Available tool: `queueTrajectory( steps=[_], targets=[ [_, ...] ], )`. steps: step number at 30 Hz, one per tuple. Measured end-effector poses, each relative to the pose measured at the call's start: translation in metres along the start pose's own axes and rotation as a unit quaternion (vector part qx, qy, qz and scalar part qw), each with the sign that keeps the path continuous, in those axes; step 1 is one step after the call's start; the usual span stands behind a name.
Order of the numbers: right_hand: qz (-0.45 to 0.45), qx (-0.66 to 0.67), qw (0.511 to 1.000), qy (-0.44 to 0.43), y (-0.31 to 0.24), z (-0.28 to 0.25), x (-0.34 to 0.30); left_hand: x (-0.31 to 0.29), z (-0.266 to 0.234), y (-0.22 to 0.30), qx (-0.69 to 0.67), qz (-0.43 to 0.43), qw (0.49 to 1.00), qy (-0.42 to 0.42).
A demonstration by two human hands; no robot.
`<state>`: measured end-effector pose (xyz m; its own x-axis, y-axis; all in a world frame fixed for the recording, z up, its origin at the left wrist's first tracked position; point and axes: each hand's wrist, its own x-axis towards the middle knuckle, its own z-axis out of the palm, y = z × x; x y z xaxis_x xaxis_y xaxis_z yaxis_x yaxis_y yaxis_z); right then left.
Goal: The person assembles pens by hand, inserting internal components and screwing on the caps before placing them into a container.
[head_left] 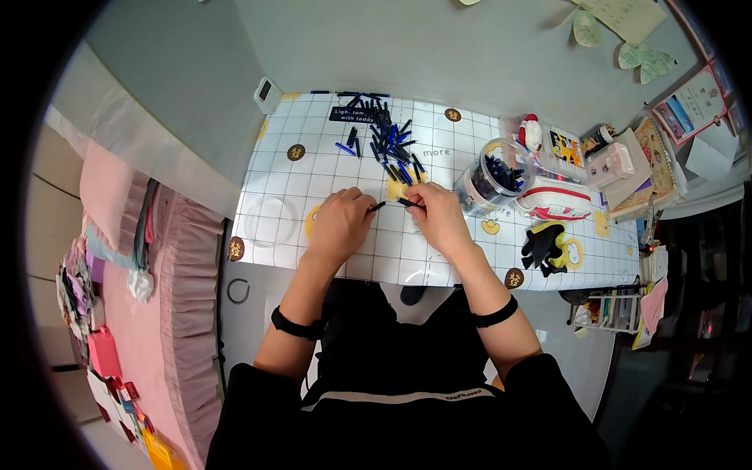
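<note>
On the white gridded table [329, 168], the left hand [341, 222] pinches a short dark stick [377, 207] and the right hand [437, 215] pinches a second dark stick [407, 203], with a loose pile [389, 142] beyond both. Light, level pinching should serve well; each hand covers part of its stick, making its exact kind hard to tell.

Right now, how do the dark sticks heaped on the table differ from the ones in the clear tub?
The heaped sticks lie loose across the gridded tabletop, some apart from the rest; the tub's sticks are gathered inside the clear tub. The heaped sticks lie ahead of the left hand and right hand, while the tub's sticks are off to the right. Both groups look dark, with some blue.
</note>
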<state>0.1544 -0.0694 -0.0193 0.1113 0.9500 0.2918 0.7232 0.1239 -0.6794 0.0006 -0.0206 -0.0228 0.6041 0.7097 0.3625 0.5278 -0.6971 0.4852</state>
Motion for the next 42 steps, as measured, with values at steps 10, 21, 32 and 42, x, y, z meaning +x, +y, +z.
queueTrajectory(
  steps=[10, 21, 32, 42],
  targets=[
    [0.022, 0.026, 0.999, 0.037, -0.018, 0.017, 0.002, 0.003, 0.006, 0.01, 0.005, -0.08, 0.996, 0.034],
    [-0.057, -0.084, 0.988, 0.119, -0.003, 0.009, 0.003, 0.006, 0.011, 0.016, 0.029, -0.088, 0.995, 0.034],
    [-0.022, -0.194, 0.978, 0.074, -0.003, 0.005, 0.012, 0.001, 0.011, 0.012, 0.027, -0.05, 0.997, 0.055],
    [0.114, -0.229, 0.967, 0.014, -0.016, 0.0, 0.013, 0.014, 0.009, 0.017, 0.075, -0.116, 0.99, 0.002]
  ],
)
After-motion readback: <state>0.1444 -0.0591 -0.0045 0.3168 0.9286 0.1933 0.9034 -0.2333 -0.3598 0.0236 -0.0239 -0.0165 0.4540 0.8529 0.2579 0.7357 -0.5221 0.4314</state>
